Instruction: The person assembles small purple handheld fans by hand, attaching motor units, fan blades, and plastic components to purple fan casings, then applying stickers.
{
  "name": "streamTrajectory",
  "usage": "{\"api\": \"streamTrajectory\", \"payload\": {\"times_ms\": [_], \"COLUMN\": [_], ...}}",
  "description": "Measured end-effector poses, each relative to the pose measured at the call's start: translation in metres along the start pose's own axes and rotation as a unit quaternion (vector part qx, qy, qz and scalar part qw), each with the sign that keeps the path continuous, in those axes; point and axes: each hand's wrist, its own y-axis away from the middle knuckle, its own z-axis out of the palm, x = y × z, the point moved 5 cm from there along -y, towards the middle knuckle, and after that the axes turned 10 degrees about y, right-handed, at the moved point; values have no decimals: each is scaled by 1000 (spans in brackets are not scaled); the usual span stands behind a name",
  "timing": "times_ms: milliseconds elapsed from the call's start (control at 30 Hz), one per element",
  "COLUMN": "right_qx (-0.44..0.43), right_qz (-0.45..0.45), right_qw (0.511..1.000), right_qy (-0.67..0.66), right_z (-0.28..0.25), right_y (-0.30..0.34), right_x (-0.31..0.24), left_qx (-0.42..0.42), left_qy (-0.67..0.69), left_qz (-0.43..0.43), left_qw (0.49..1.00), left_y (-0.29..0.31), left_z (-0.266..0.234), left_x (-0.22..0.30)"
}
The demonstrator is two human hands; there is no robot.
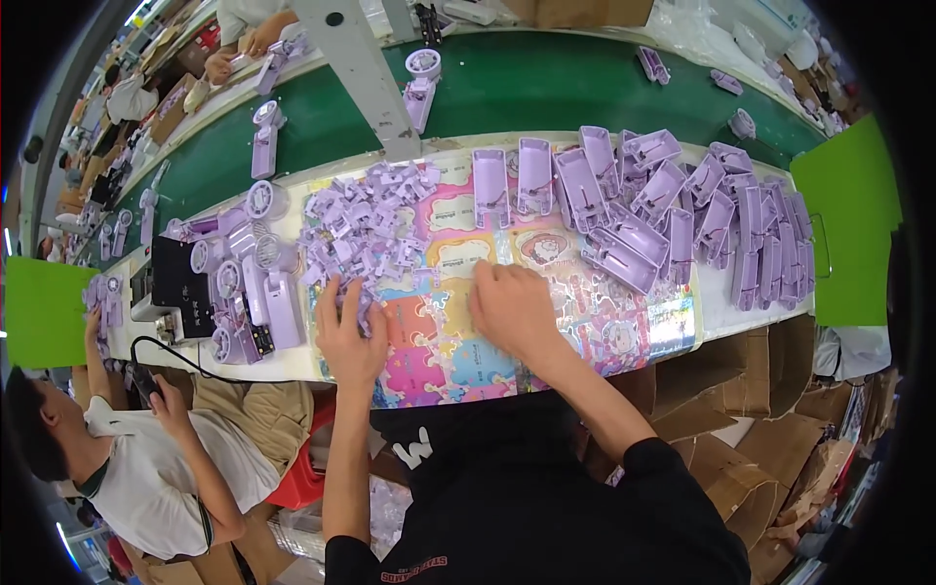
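Observation:
A heap of small light-purple plastic parts [366, 219] lies on the colourful printed mat [414, 327] in front of me. My left hand [349, 341] is at the heap's near edge, fingers stretched and apart, with a few of the small parts by the fingertips. To the right of the heap, my right hand [515, 310] rests low over the mat with its fingers curled in; whatever may be in them is hidden. Beyond it, purple half-shell housings [490, 180] stand in a row, and more housings [629, 249] are piled to the right.
A green conveyor belt [546, 83] runs along the far side, carrying purple fan-like units [420, 90]. A grey metal post [361, 73] rises before it. Left are assembled units [283, 307], a black box [177, 283] and a seated co-worker [166, 458]. Cardboard boxes [717, 385] stand lower right.

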Motion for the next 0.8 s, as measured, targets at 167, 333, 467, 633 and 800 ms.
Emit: {"api": "streamTrajectory", "payload": {"times_ms": [167, 333, 467, 633, 800], "right_qx": [39, 71, 55, 44, 42], "right_qz": [-2, 34, 56, 61, 63], "right_qw": [999, 996, 995, 996, 996], "right_qy": [9, -43, -54, -54, -52], "right_z": [13, 10, 13, 12, 12], "right_y": [-14, -16, -16, -17, -17], "right_x": [-16, -14, -12, -10, -10], "left_qx": [-7, -1, -6, -7, -7], "left_qy": [16, 27, 30, 47, 43], "left_qz": [-20, -32, -36, -32, -23], "left_qw": [1000, 999, 999, 998, 999], "left_y": [-1, -1, -2, -2, -4], "left_z": [1, -3, -5, -3, -4], "left_x": [0, 1, 0, -1, 0]}}
